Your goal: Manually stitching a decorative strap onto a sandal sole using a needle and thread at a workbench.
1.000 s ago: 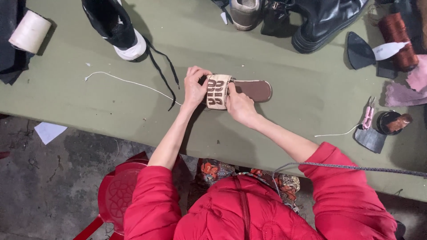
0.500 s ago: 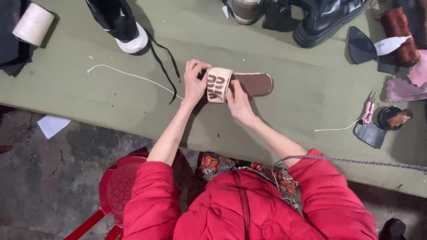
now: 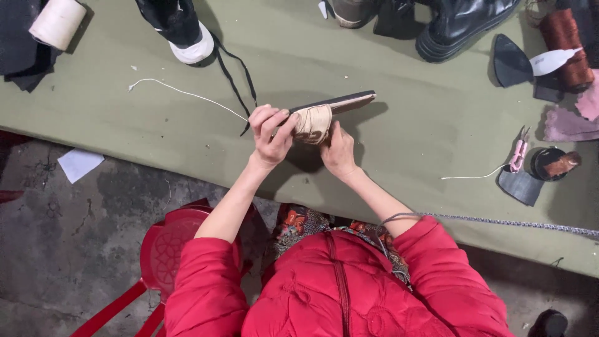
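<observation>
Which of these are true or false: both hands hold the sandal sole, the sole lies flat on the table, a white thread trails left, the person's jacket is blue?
1. Both hands, left hand and right hand, hold the sandal sole. True.
2. The sole lies flat on the green table. False: it is tipped up on edge, lifted.
3. A white thread trails left. True.
4. The jacket is blue. False: red.

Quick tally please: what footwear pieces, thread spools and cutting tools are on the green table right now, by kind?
Sandal sole with strap, held on edge by left hand and right hand: 1
Black-and-white sneaker: 1
Black boot: 1
Partly visible shoe at the top edge: 1
Thread spools: 2, cream and brown
Pink snips: 1
Total: 7
</observation>
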